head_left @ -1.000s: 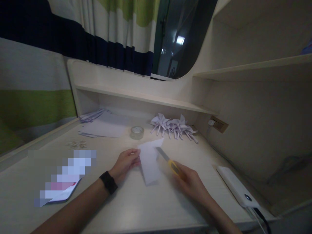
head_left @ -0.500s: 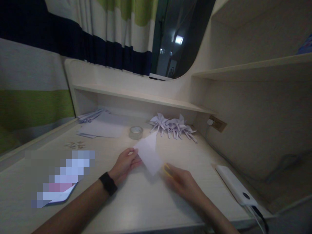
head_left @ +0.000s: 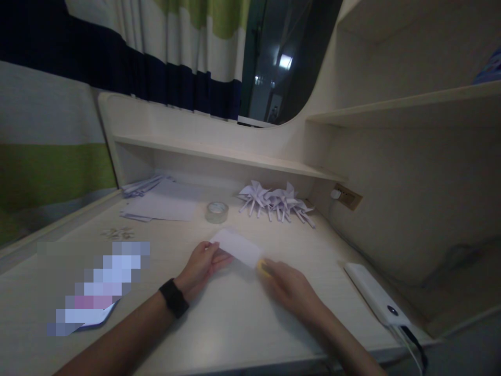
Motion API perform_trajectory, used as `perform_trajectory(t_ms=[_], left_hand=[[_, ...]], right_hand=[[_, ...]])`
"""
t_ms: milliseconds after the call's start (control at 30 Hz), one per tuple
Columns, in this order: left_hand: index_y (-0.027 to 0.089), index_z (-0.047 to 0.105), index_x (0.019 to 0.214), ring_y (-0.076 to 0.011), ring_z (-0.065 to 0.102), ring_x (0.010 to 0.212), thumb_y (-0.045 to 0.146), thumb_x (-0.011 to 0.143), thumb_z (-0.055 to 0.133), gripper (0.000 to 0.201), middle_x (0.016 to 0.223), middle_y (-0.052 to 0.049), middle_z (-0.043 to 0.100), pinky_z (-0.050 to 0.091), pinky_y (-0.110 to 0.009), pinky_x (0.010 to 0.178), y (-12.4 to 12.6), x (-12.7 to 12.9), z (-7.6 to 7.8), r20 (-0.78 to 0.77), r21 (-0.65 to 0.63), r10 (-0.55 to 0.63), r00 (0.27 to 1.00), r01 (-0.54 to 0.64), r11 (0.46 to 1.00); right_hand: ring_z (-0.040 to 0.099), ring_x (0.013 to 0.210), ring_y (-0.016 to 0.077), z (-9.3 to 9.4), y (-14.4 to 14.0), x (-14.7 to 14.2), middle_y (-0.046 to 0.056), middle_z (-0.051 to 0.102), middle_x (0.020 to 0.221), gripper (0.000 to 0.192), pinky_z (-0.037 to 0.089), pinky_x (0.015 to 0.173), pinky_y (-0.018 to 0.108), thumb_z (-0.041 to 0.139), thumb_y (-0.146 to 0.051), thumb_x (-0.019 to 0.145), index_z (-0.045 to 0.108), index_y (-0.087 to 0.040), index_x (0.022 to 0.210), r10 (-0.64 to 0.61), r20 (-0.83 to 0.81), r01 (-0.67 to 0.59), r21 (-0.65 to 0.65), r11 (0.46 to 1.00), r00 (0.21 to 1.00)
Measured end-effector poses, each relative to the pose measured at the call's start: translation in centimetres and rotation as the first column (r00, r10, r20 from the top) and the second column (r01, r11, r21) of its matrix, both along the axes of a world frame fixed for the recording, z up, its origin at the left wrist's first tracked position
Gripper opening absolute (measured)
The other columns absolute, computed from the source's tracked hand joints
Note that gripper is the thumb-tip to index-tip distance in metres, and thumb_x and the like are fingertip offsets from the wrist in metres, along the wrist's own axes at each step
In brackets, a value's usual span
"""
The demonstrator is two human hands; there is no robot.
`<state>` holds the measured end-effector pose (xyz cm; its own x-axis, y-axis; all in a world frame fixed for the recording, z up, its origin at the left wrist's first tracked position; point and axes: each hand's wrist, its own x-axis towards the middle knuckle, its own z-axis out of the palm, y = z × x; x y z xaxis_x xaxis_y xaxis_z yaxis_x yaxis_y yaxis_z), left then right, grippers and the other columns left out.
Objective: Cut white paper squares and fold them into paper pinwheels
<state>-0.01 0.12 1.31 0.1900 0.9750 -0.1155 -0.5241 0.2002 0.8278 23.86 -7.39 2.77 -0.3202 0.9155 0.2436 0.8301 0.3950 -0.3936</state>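
Paper's the thing that's changed here: that white folded paper strip (head_left: 237,247) you're holding is now lying low and nearly flat over the pale wooden desk (head_left: 235,324), where half a second back it was tilted up on edge, and a second back it was standing tall with the blade poking out beside it. Your left hand (head_left: 203,265) is pinching the near-left end of it, thumb and fingers closed on the paper. Your right hand (head_left: 291,288) is wrapping around the yellow utility knife (head_left: 264,267), fingers curled tight on the handle, and only a bit of yellow is peeking out at the strip's right end. The blade itself isn't showing now, so can't tell if it's under the paper or inside the fold. Looks to me like you're running the knife along the fold rather than lining it up.

Farther back, the clear tape roll (head_left: 216,212) is sitting just left of the pile of white folded paper pinwheels (head_left: 276,201), with loose white sheets (head_left: 160,207) at far left. The white power bank (head_left: 376,300) is lying at the right edge.
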Motion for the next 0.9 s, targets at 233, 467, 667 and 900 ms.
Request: perform_trajectory(t_ms=[233, 467, 667, 900], left_hand=[[0.014, 0.060, 0.083, -0.0257, 0.065, 0.098, 0.020, 0.076, 0.070, 0.014, 0.097, -0.014, 0.071, 0.051, -0.041, 0.091, -0.1, 0.4, -1.1, -0.020, 0.011, -0.016, 1.000, 0.016, 1.000], [0.012, 0.064, 0.105, -0.0251, 0.064, 0.102, 0.027, 0.075, 0.073, 0.035, 0.115, -0.017, 0.065, 0.048, -0.038, 0.094, -1.0, 0.7, -0.7, -0.061, 0.032, -0.312, 0.948, 0.314, 0.949], [0.011, 0.066, 0.101, -0.0241, 0.064, 0.100, 0.030, 0.076, 0.071, 0.031, 0.114, -0.016, 0.066, 0.048, -0.037, 0.094, -1.0, 0.8, -0.9, -0.087, 0.049, -0.234, 0.968, 0.239, 0.970], [0.013, 0.061, 0.107, -0.0232, 0.063, 0.102, 0.028, 0.077, 0.071, 0.035, 0.114, -0.014, 0.066, 0.048, -0.036, 0.094, -0.9, 1.1, -1.5, -0.026, 0.092, -0.133, 0.991, 0.135, 0.987]], right_hand=[[0.062, 0.087, 0.0222, 0.2, 0.2, -0.4, 0.010, 0.067, 0.103, 0.039, 0.045, 0.077, 0.031, 0.048, -0.026, 0.086, 0.055, -0.022, 0.124, 0.029, 0.004, -0.029, -0.023, 0.999, 1.000], [0.062, 0.085, 0.0213, 1.0, -0.3, -1.1, 0.007, 0.068, 0.100, 0.038, 0.045, 0.075, 0.030, 0.048, -0.026, 0.087, 0.055, -0.023, 0.124, 0.042, -0.021, -0.043, -0.052, 0.998, 0.999], [0.062, 0.088, 0.0222, 0.9, -0.5, -1.1, 0.009, 0.067, 0.104, 0.040, 0.045, 0.077, 0.031, 0.048, -0.027, 0.087, 0.053, -0.023, 0.126, 0.030, -0.004, -0.030, -0.030, 0.999, 1.000], [0.062, 0.090, 0.0229, 0.6, -0.3, -1.1, 0.010, 0.066, 0.106, 0.042, 0.046, 0.079, 0.032, 0.048, -0.026, 0.086, 0.052, -0.022, 0.128, 0.014, 0.020, -0.014, -0.027, 1.000, 1.000]])
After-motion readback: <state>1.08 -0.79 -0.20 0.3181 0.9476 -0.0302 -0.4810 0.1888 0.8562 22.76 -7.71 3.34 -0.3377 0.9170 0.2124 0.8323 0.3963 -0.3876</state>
